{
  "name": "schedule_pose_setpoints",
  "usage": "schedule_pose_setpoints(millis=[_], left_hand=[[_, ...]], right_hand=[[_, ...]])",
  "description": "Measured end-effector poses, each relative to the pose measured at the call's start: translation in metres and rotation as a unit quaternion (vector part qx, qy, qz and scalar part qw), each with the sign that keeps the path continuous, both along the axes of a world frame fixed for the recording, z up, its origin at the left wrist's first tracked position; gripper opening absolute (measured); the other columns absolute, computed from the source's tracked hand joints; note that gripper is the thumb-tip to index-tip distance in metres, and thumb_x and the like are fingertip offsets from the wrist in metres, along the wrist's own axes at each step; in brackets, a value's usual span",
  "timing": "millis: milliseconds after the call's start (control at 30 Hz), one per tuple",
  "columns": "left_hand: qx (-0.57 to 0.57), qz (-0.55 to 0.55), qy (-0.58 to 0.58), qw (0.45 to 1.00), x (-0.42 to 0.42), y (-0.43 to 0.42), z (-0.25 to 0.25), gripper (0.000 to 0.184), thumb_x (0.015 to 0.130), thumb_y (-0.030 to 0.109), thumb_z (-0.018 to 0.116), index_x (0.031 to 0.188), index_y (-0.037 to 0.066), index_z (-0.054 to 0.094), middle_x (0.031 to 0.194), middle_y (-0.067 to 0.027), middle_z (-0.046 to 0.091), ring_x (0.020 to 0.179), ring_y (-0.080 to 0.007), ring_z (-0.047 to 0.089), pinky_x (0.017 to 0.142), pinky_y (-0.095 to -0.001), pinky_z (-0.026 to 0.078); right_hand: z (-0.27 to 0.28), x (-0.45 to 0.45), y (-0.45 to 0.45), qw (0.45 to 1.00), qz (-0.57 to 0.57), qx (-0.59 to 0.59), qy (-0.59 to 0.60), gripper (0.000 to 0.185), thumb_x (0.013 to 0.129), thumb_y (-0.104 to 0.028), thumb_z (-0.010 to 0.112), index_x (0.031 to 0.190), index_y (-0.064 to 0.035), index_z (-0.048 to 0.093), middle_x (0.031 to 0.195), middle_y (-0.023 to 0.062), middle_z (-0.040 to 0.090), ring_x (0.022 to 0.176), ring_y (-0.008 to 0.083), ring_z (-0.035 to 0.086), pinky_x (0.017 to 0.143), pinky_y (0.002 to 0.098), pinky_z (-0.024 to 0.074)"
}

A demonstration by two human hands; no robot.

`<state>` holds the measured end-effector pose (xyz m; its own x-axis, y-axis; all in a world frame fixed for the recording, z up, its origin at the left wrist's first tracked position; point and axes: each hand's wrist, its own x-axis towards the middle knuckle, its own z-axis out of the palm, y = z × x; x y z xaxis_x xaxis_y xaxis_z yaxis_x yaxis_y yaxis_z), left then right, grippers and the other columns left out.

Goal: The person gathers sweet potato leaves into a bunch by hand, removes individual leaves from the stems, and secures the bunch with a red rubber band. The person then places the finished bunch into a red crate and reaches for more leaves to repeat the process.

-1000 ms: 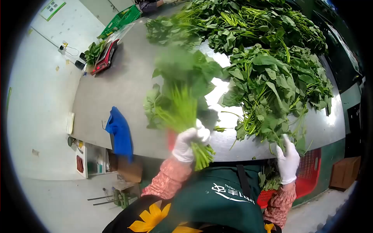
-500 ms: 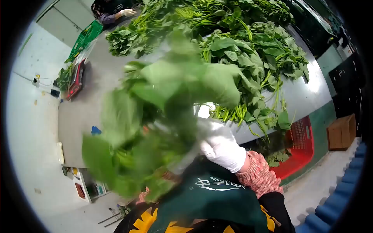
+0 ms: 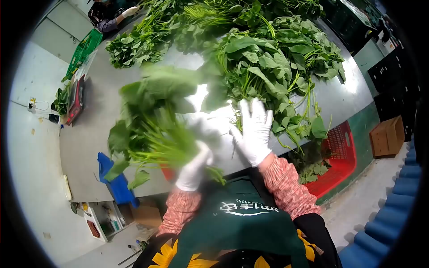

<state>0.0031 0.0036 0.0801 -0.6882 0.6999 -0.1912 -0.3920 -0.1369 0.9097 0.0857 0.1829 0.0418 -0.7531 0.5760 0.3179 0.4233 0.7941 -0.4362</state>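
Observation:
My left hand [image 3: 195, 166], in a white glove, is closed round the stems of a bunch of leafy greens [image 3: 156, 129]. The bunch is blurred; its long pale stems and broad leaves fan out to the left, above the table. My right hand [image 3: 254, 133], also gloved in white, is stretched out with its fingers apart at the near edge of a large pile of leafy greens [image 3: 281, 67]. Whether its fingertips touch the nearest stems I cannot tell. All this is over the metal table [image 3: 91, 147].
A blue cloth or bag [image 3: 115, 181] hangs at the table's near left edge. A red scale-like device [image 3: 77, 100] and a green crate [image 3: 84, 51] stand at the left. Below right is a red basket [image 3: 342, 152] with leaves. Another person's gloved hand [image 3: 130, 11] is at the far left.
The bunch has moved away from my body, lower over the table, and my left hand has come into sight. My right hand has moved forward towards the pile and opened.

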Motion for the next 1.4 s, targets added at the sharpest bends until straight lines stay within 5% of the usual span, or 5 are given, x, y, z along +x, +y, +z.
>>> schedule_pose_setpoints(millis=[300, 633, 967, 1233, 1400], left_hand=[[0.032, 0.065, 0.014, 0.997, -0.003, -0.011, 0.008, 0.014, 0.091, 0.012, 0.062, 0.084, 0.006, 0.051, 0.061, -0.0021, 0.045, 0.056, -0.0145, 0.042, 0.055, -0.0299, 0.036], [0.021, 0.045, -0.031, 0.998, 0.004, 0.006, 0.009, 0.016, 0.092, 0.014, 0.061, 0.083, 0.007, 0.051, 0.062, -0.0018, 0.045, 0.054, -0.0136, 0.042, 0.053, -0.0286, 0.035], [0.019, 0.058, -0.041, 0.997, 0.008, 0.005, 0.008, 0.016, 0.092, 0.014, 0.062, 0.082, 0.007, 0.051, 0.062, -0.0012, 0.043, 0.054, -0.013, 0.04, 0.052, -0.0288, 0.032], [0.026, 0.009, -0.033, 0.999, 0.018, 0.016, 0.01, 0.018, 0.091, 0.016, 0.063, 0.082, 0.007, 0.051, 0.061, -0.0013, 0.044, 0.054, -0.0131, 0.04, 0.053, -0.0289, 0.034], [0.028, 0.011, -0.044, 0.999, 0.016, 0.01, 0.009, 0.018, 0.091, 0.016, 0.063, 0.081, 0.007, 0.05, 0.061, -0.0012, 0.043, 0.053, -0.0129, 0.04, 0.052, -0.0288, 0.033]], right_hand=[[0.005, 0.018, 0.048, 0.962, -0.132, -0.206, 0.124, 0.088, 0.072, 0.014, 0.044, 0.154, -0.0006, 0.016, 0.145, 0.022, 0.044, 0.125, 0.0355, 0.053, 0.103, 0.0358, 0.0436], [0.045, 0.088, 0.099, 0.712, 0.027, -0.603, 0.358, 0.059, 0.087, -0.001, 0.048, 0.145, 0.0047, 0.036, 0.134, 0.0175, 0.054, 0.113, 0.0296, 0.062, 0.1, 0.0386, 0.0478], [0.009, 0.11, 0.096, 0.964, -0.23, 0.108, 0.08, 0.047, 0.083, -0.012, 0.068, 0.13, -0.0132, 0.06, 0.127, 0.0186, 0.056, 0.108, 0.0323, 0.059, 0.09, 0.039, 0.0481], [-0.013, 0.096, 0.088, 0.95, -0.23, -0.204, -0.059, 0.041, 0.085, -0.049, 0.065, 0.077, -0.008, 0.069, 0.082, 0.0138, 0.069, 0.075, 0.0316, 0.066, 0.068, 0.0406, 0.0501], [-0.016, 0.1, 0.094, 0.883, -0.168, -0.324, 0.296, 0.019, 0.089, -0.017, 0.07, 0.098, 0.0001, 0.069, 0.081, 0.0024, 0.069, 0.065, 0.0069, 0.056, 0.058, 0.0222, 0.0445]])
